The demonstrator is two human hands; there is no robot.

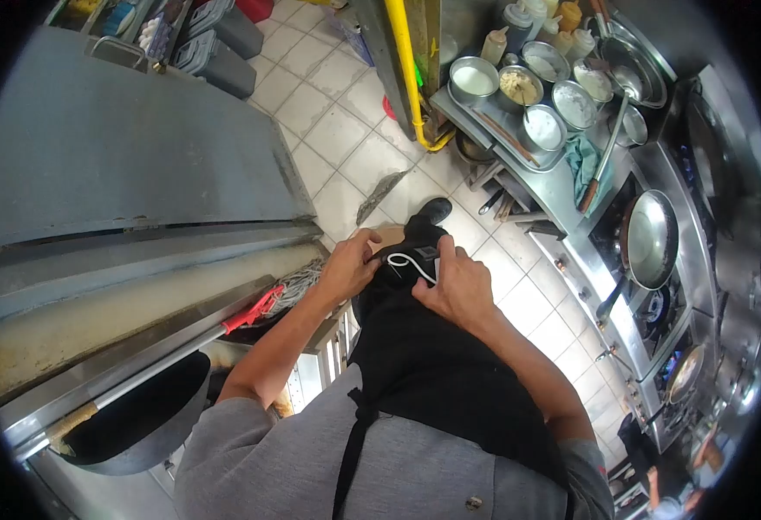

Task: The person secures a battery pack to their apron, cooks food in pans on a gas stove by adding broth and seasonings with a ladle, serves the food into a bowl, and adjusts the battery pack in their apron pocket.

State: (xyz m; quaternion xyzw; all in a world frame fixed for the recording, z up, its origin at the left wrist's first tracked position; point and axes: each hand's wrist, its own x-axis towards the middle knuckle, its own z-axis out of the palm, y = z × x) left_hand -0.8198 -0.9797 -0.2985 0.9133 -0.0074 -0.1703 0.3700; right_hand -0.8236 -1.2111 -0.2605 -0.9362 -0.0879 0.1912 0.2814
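Observation:
A black apron (pixel 450 373) hangs down the front of the body over a grey shirt. My left hand (pixel 352 265) pinches the left edge of the black cloth, its fingers curled. On the other side my right hand (pixel 461 284) grips the cloth between thumb and fingers, with its fingertips partly hidden. Between the two hands a looped white cord (pixel 404 257) lies on the black fabric, its lower end running to my right thumb. A black shoe (pixel 436 209) shows just beyond the hands.
Right: a stove (pixel 601 251) with a steel pan (pixel 652 239), and a tray (pixel 493 130) of bowls with bottles behind. Left: a grey counter (pixel 137 147), a red-headed mop (pixel 254 310) and a large wok (pixel 146 416). Another person's arm (pixel 653 487) shows at lower right.

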